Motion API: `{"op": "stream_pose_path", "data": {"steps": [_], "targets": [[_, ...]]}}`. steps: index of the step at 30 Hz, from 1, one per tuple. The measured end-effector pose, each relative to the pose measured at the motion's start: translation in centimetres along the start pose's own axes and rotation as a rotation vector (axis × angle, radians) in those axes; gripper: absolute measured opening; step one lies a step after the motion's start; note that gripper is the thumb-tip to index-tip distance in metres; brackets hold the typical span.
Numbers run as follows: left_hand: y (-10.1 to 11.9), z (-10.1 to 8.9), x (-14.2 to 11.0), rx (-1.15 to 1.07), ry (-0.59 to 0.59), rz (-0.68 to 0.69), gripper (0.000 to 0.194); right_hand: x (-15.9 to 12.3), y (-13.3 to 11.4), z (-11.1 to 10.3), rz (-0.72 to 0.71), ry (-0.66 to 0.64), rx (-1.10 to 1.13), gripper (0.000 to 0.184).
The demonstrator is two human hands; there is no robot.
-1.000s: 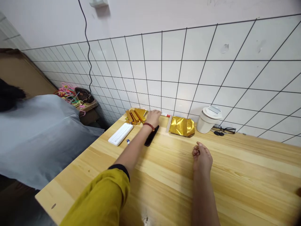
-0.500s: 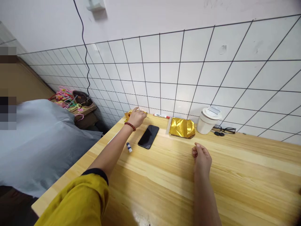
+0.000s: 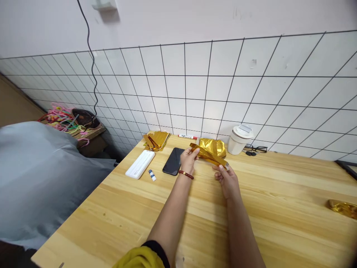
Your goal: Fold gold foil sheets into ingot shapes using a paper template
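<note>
A long, narrow strip of shiny gold foil is stretched between my two hands above the table. My left hand, with a beaded bracelet at the wrist, pinches its left end. At its right end, my right hand grips the foil between thumb and fingers. Just left of my left hand lies a black phone, its right edge partly covered. Behind the strip sits a gold foil packet in clear wrapping. More folded gold foil is piled near the table's back left corner.
On the wooden table are a white power bank, a small blue-and-white tube, a marker, a white lidded cup and dark glasses. Another gold foil piece lies far right. A person in grey is at left.
My left hand has come back from the foil pile to the right, bringing a gold strip. My right hand has taken hold of its other end. The view has shifted, showing the power bank.
</note>
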State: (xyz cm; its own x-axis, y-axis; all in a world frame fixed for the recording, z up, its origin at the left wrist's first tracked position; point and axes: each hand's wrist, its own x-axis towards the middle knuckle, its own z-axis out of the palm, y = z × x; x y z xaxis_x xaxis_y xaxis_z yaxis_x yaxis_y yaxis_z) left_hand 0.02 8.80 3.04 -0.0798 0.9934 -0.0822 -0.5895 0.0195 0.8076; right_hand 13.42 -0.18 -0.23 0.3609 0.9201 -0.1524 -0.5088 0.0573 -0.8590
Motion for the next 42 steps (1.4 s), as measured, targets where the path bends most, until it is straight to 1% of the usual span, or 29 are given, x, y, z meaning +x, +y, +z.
{"op": "stream_pose_path", "data": {"steps": [2,3,6,8,9,11,15,17,19,22,25,28,31,34,38,40,42], "targets": [[-0.9,-0.3,-0.3,-0.095,0.003,-0.045,0.045,0.4,0.3,-0.4,-0.088,0.078,-0.003,0.049],[-1.4,-0.5,-0.5,-0.148,-0.023,-0.081,0.047,0.6,0.5,-0.6,-0.136,0.108,-0.027,0.046],[-2.6,-0.8,-1.0,-0.274,-0.166,-0.261,0.047,1.0,1.0,-1.0,-0.256,0.194,-0.157,0.042],[-3.2,-0.9,-1.0,-0.303,-0.226,-0.364,0.042,1.0,1.1,-1.0,-0.280,0.204,-0.231,0.043],[-3.4,-1.0,-0.9,-0.304,-0.240,-0.387,0.040,1.0,1.1,-1.0,-0.273,0.192,-0.253,0.045],[-3.4,-1.1,-0.6,-0.310,-0.257,-0.381,0.038,0.8,1.0,-1.0,-0.239,0.139,-0.278,0.053],[-3.0,-1.3,0.0,-0.357,-0.335,-0.319,0.047,0.6,0.8,-1.2,-0.202,0.047,-0.245,0.073],[-2.9,-1.3,0.2,-0.366,-0.374,-0.296,0.051,0.7,0.8,-1.5,-0.190,0.048,-0.201,0.080],[-2.9,-1.3,0.2,-0.362,-0.402,-0.291,0.052,0.8,0.8,-1.8,-0.171,0.074,-0.146,0.083],[-3.0,-1.2,0.0,-0.340,-0.459,-0.299,0.054,1.1,0.7,-2.3,-0.141,0.127,-0.043,0.077],[-3.0,-1.0,-0.4,-0.306,-0.562,-0.307,0.060,1.3,0.4,-2.6,-0.113,0.175,0.074,0.065],[-2.9,-0.8,-0.8,-0.281,-0.672,-0.294,0.065,1.4,0.1,-2.7,-0.099,0.215,0.131,0.058],[-3.1,-0.9,-1.1,-0.246,-0.750,-0.307,0.060,1.3,0.0,-2.7,-0.082,0.225,0.153,0.056],[-3.3,-1.0,-1.2,-0.219,-0.756,-0.350,0.052,1.3,-0.2,-2.7,-0.059,0.208,0.166,0.051],[-3.2,-0.9,-1.1,-0.214,-0.712,-0.359,0.054,1.3,-0.4,-2.7,-0.047,0.192,0.168,0.048],[-3.1,-0.8,-1.0,-0.213,-0.674,-0.344,0.054,1.2,-0.5,-2.5,-0.047,0.210,0.175,0.047],[-3.2,-0.6,-0.9,-0.213,-0.609,-0.335,0.052,1.0,-0.6,-2.2,-0.045,0.225,0.184,0.046]]}}
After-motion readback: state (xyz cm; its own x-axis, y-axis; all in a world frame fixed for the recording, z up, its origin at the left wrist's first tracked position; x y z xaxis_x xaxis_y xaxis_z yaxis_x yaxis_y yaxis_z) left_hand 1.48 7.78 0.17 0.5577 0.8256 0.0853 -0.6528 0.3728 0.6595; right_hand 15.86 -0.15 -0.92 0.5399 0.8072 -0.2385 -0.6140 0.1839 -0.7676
